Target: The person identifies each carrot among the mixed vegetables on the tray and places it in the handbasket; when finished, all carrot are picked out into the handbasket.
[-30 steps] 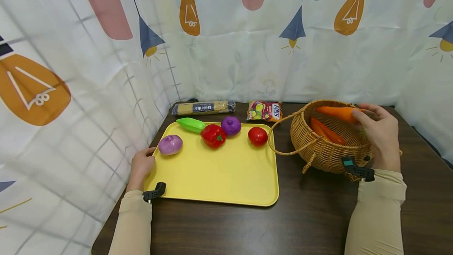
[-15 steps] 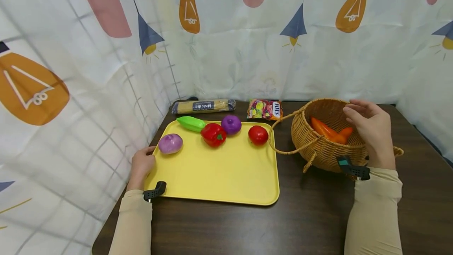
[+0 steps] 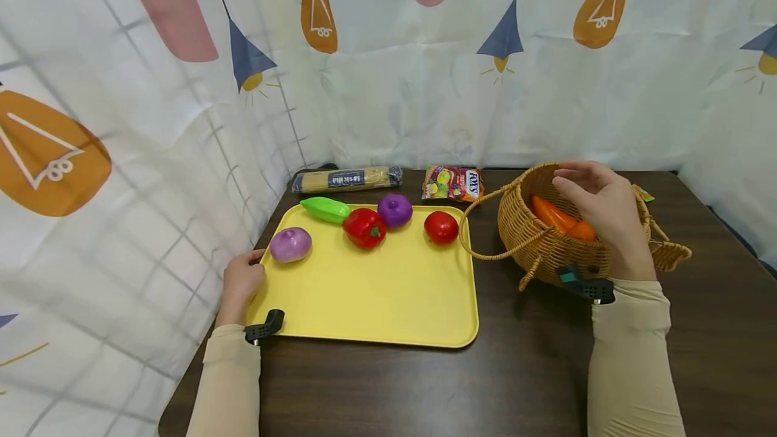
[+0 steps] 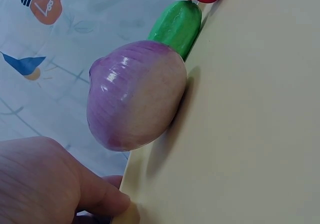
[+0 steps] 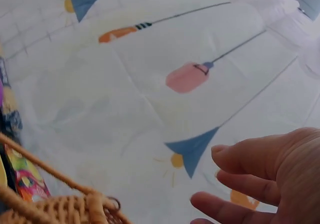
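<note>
My left hand [image 3: 243, 285] grips the left rim of a yellow tray [image 3: 376, 295]; the left wrist view shows the thumb [image 4: 112, 196] on the rim and fingers beyond it. Close by on the tray sits a pale purple toy onion [image 3: 290, 244]. My right hand [image 3: 607, 211] hovers over a wicker basket [image 3: 516, 224], its fingers loosely bent with nothing held, as the right wrist view also shows. Inside the basket lie orange carrot-shaped vegetables [image 3: 551, 212], partly hidden by the hand and the basket wall.
On the tray are a green vegetable [image 3: 325, 209], red bell pepper [image 3: 364, 228], dark purple vegetable [image 3: 394, 210] and tomato [image 3: 441, 228]. Behind lie a pasta pack [image 3: 347, 179] and a candy bag [image 3: 452, 183]. The basket's handle [image 3: 485, 256] leans against the tray's right edge.
My right hand has let go of an orange carrot, which now lies in the basket, then moved left and slightly up. The left hand keeps its hold on the tray.
</note>
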`<state>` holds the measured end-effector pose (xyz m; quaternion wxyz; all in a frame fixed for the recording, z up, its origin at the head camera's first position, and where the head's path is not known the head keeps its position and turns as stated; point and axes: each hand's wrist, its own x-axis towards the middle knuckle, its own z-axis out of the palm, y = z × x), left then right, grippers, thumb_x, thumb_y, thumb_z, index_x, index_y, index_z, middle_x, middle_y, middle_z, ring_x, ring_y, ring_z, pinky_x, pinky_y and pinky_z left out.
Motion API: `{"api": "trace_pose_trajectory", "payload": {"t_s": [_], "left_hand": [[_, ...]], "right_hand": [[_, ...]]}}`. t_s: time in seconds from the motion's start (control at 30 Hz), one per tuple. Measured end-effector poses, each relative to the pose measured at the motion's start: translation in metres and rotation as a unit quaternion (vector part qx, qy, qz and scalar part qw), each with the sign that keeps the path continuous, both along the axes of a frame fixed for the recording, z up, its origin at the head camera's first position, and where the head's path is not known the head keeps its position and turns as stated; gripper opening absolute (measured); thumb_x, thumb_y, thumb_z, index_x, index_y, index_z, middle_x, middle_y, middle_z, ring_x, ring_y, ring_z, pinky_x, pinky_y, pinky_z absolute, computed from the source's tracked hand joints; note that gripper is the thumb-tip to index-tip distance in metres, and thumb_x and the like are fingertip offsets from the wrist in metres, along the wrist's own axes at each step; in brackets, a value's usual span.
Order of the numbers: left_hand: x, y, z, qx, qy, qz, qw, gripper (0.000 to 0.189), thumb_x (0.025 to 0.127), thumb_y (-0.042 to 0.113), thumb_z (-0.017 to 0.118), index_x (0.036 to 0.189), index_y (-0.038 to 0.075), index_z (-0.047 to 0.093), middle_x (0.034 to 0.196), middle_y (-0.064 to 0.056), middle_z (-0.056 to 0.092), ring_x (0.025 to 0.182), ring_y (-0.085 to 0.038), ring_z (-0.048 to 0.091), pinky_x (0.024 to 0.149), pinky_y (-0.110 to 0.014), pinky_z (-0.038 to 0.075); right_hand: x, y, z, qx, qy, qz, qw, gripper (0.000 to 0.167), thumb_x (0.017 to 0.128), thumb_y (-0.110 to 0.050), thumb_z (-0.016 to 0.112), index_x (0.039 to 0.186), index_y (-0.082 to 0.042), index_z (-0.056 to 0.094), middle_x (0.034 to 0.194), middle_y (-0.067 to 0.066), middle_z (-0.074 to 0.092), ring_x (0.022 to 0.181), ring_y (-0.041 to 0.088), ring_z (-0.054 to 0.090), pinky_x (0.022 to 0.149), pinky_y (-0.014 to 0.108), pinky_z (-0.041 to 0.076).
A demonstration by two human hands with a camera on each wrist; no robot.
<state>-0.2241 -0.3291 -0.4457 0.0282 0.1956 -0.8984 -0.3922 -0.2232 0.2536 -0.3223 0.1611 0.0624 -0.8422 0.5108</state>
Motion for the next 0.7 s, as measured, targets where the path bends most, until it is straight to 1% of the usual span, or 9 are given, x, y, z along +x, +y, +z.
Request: {"api": "trace_pose_trajectory", "payload": {"t_s": [0.13,0.2,0.3,0.37,0.47,0.5,0.57,0.63,0.7], "left_hand": [[0.000,0.001,0.001,0.005,-0.005,0.000,1.0000,0.056,0.088,0.002,0.032,0.141,-0.003,0.048,0.138,-0.028,0.048,0.119,-0.040,0.046,0.097,-0.049,0.041],[-0.001,0.001,0.001,0.005,-0.006,-0.001,1.0000,0.056,0.088,0.002,0.032,0.141,-0.003,0.047,0.139,-0.028,0.047,0.119,-0.040,0.046,0.097,-0.049,0.040],[-0.001,0.001,0.001,0.006,-0.005,-0.004,1.0000,0.056,0.088,0.002,0.031,0.142,-0.003,0.047,0.139,-0.029,0.048,0.118,-0.040,0.047,0.098,-0.050,0.041],[-0.002,0.001,0.001,0.003,-0.004,-0.008,1.0000,0.057,0.088,0.001,0.031,0.142,-0.003,0.047,0.138,-0.029,0.048,0.119,-0.040,0.047,0.098,-0.049,0.040],[-0.001,0.000,0.002,0.004,-0.008,-0.016,0.9998,0.058,0.087,0.001,0.030,0.143,-0.004,0.045,0.139,-0.029,0.047,0.119,-0.040,0.046,0.098,-0.049,0.040],[-0.001,0.000,0.003,0.002,-0.009,-0.020,0.9998,0.058,0.087,0.001,0.030,0.143,-0.004,0.045,0.140,-0.029,0.046,0.120,-0.041,0.046,0.099,-0.050,0.040],[0.001,0.001,0.006,-0.005,-0.011,-0.032,0.9994,0.058,0.087,0.000,0.029,0.143,-0.006,0.043,0.140,-0.031,0.046,0.122,-0.042,0.045,0.100,-0.051,0.039],[0.004,0.001,0.012,-0.026,-0.012,-0.048,0.9984,0.057,0.087,0.001,0.030,0.143,-0.009,0.041,0.138,-0.031,0.047,0.122,-0.044,0.044,0.099,-0.051,0.039],[0.007,0.001,0.019,-0.055,-0.003,-0.063,0.9965,0.056,0.088,0.002,0.030,0.141,-0.011,0.041,0.135,-0.032,0.050,0.122,-0.045,0.045,0.098,-0.051,0.039]], "right_hand": [[-0.002,-0.009,0.003,-0.026,-0.008,0.053,0.9982,0.042,0.097,-0.026,0.060,0.131,-0.002,0.056,0.111,-0.011,0.064,0.095,0.004,0.063,0.079,0.013,0.051],[-0.002,-0.014,0.004,-0.033,-0.019,0.074,0.9966,0.042,0.098,-0.026,0.059,0.131,-0.002,0.056,0.113,-0.008,0.065,0.099,0.006,0.063,0.080,0.015,0.052],[-0.001,-0.020,0.006,-0.025,-0.044,0.101,0.9936,0.044,0.099,-0.030,0.057,0.132,-0.003,0.056,0.119,-0.002,0.063,0.104,0.009,0.062,0.083,0.018,0.052],[-0.001,-0.024,0.007,-0.007,-0.061,0.118,0.9912,0.043,0.100,-0.033,0.054,0.132,-0.004,0.057,0.121,0.002,0.062,0.104,0.013,0.063,0.084,0.020,0.053],[-0.001,-0.030,0.007,0.019,-0.075,0.146,0.9862,0.041,0.101,-0.034,0.052,0.129,-0.006,0.059,0.123,0.010,0.061,0.106,0.019,0.063,0.086,0.023,0.053],[-0.001,-0.032,0.007,0.027,-0.076,0.155,0.9846,0.039,0.101,-0.033,0.052,0.129,-0.006,0.060,0.122,0.010,0.062,0.107,0.021,0.062,0.086,0.023,0.052],[-0.002,-0.036,0.006,0.036,-0.077,0.172,0.9815,0.037,0.101,-0.032,0.052,0.127,-0.007,0.061,0.120,0.008,0.063,0.110,0.024,0.060,0.087,0.022,0.051],[-0.002,-0.039,0.005,0.044,-0.081,0.189,0.9775,0.038,0.101,-0.032,0.052,0.128,-0.006,0.060,0.120,0.006,0.063,0.113,0.027,0.059,0.088,0.021,0.050],[-0.003,-0.041,0.004,0.054,-0.086,0.200,0.9746,0.039,0.101,-0.032,0.052,0.129,-0.006,0.060,0.121,0.005,0.063,0.112,0.028,0.058,0.089,0.023,0.050]]}}
